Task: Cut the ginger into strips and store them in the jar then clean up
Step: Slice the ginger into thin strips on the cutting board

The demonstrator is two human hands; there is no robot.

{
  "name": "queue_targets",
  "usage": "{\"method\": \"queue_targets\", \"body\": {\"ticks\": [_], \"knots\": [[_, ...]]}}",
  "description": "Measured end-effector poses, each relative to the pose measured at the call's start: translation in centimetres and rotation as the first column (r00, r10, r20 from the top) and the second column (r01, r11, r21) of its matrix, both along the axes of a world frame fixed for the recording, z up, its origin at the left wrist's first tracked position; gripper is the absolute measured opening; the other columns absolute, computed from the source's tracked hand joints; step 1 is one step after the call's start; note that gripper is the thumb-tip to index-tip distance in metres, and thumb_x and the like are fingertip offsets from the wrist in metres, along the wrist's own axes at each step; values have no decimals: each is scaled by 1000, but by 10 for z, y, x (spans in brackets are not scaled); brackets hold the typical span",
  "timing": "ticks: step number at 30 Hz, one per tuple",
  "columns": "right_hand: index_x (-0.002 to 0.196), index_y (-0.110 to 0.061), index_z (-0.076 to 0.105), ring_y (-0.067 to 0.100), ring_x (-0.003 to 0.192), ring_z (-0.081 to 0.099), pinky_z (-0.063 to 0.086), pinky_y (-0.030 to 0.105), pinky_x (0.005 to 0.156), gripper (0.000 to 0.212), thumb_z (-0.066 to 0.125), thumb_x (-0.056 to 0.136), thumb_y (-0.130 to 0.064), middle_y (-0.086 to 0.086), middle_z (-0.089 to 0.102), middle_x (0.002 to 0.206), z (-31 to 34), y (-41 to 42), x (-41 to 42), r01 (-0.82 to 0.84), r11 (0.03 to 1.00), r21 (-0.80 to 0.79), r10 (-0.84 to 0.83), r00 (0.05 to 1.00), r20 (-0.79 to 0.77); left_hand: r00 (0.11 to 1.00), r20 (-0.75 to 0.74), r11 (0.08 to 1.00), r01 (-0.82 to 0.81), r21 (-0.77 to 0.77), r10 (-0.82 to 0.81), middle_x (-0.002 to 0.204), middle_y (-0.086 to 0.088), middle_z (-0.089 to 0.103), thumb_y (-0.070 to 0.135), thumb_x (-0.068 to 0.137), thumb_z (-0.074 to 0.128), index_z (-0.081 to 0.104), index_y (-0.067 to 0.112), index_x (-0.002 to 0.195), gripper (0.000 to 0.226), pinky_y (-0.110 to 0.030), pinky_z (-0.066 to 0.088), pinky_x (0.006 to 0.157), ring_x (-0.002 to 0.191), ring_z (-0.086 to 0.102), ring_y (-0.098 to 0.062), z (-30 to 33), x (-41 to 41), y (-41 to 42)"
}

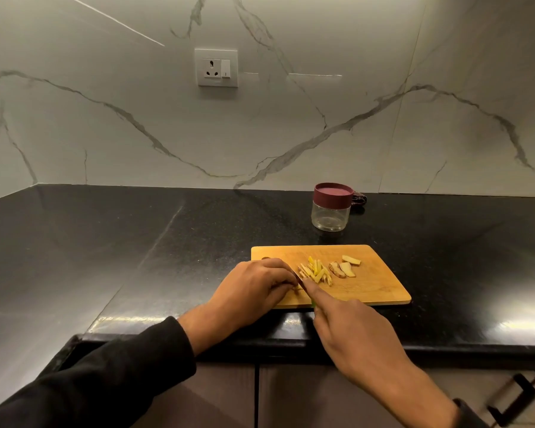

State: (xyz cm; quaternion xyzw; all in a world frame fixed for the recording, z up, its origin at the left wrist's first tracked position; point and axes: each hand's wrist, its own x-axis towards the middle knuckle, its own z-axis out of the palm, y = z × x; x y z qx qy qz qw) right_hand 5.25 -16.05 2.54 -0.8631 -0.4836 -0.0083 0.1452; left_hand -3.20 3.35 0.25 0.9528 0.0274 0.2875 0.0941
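Note:
A wooden cutting board [374, 282] lies on the black counter. On it sit a heap of yellow ginger strips [317, 271] and, to their right, three uncut ginger slices [345, 268]. My left hand [257, 284] rests on the board's left end, its curled fingers pinching a small piece of ginger that is mostly hidden. My right hand [352, 329] grips a knife [300, 278], forefinger stretched along its back; only a bit of blade shows beside the strips. A clear jar [331, 216] with a maroon lid stands closed behind the board.
A dark cloth [359, 199] peeks out behind the jar. The marble wall carries a power socket [217, 67]. The counter's front edge [260, 338] runs under my wrists, with cabinet doors and a black handle [516, 396] below.

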Motion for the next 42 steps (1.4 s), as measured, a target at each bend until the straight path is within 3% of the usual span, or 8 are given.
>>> {"method": "queue_targets", "body": {"ticks": [5,11,24,42], "knots": [[156,-48,6,9,67,47,46,30,66,55,31,107,-41,-8,50,75,-1,5,2,1,1000,-1,-1,1000,-1,1000,6,1000,-5,4,5,111,15,71,28,95,65,77,28,107,17,-21,56,83,99,65,0,0,0,0],[157,-47,7,8,65,43,37,29,62,55,30,107,-42,-8,45,74,1,8,2,6,1000,-13,-6,1000,18,1000,5,1000,-9,11,9,112,15,71,28,95,65,77,29,109,18,-24,57,83,98,65,-1,-1,0,1],[157,-46,1,14,77,45,38,33,69,59,31,108,-36,-7,43,79,4,7,1,-13,997,-82,15,1000,21,1000,2,999,-31,-15,31,111,15,72,28,93,67,78,30,108,18,-25,57,84,97,66,-1,-1,1,2],[157,-45,7,14,79,46,40,34,70,57,32,107,-35,-6,48,84,2,7,1,6,998,-55,-8,999,-31,1000,-3,1000,-2,-21,2,105,15,74,32,94,65,78,31,107,18,-27,58,77,90,68,-1,-2,0,4]]}}
